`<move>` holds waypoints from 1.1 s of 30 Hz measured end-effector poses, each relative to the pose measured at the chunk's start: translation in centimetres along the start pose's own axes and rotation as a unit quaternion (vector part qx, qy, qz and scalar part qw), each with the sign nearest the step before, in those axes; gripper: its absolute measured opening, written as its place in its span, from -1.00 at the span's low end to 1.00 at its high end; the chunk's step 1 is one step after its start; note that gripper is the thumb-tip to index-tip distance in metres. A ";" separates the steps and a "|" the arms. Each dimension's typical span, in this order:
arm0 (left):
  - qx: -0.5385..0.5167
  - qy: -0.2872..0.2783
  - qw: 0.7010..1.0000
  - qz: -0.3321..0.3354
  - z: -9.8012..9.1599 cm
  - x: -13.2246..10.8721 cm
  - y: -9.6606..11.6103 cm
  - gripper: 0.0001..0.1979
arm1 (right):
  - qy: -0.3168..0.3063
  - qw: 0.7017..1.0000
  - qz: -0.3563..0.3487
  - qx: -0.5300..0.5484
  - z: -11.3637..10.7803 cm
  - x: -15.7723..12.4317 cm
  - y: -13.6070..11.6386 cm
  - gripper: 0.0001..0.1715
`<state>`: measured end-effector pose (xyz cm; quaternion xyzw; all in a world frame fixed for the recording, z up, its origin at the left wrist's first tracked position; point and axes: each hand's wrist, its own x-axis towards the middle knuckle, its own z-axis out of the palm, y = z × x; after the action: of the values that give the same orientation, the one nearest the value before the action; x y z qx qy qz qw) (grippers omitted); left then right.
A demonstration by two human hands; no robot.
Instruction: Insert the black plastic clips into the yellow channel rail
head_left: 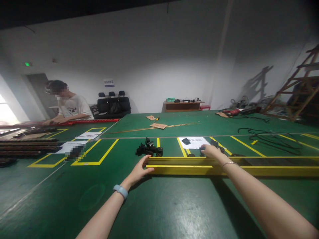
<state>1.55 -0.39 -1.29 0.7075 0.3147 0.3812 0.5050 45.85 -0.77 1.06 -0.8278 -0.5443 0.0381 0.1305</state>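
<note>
A long yellow rail [181, 170] with a channel along its length lies across the green table. My left hand [139, 170] is around its left end, thumb on the near side and fingers over the far side. Reaching over the rail, my right hand [210, 151] has its fingers closed on a small black part [202, 151], mostly hidden by the fingers. Just behind the rail's left end sits a cluster of black fittings [149, 148]. A black block [186, 141] rests on a printed white sheet [195, 142] beyond my right hand.
Yellow tape outlines [109, 151] mark the green table [99, 199]. Black cable [264, 136] lies at the right, and cardboard pieces [159, 126] lie farther back. Dark rails [30, 147] are stacked at the left, where another person [72, 104] works by a red rail [99, 121].
</note>
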 end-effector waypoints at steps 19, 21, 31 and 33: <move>0.058 0.008 0.998 0.030 0.2 0.0 -0.2 -0.31 | -0.098 0.680 -0.093 0.721 1.6 -10.1 -15.7 -0.47; 0.095 0.016 0.994 0.042 0.1 -0.1 -0.5 -0.31 | -0.160 0.596 -0.076 0.783 2.1 -11.8 -17.1 -0.49; 0.275 0.046 0.946 0.164 0.6 -0.5 -0.9 -0.25 | -0.239 0.551 -0.091 0.794 3.0 -14.7 -18.6 -0.43; 0.276 0.056 0.944 0.170 0.7 -0.7 -0.4 -0.28 | -0.223 0.568 -0.101 0.785 3.1 -14.9 -18.7 -0.42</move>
<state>1.76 -1.16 -1.95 0.8399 0.3102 0.3984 0.1992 22.53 -6.79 1.77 -0.3044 -0.3922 0.6210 0.6065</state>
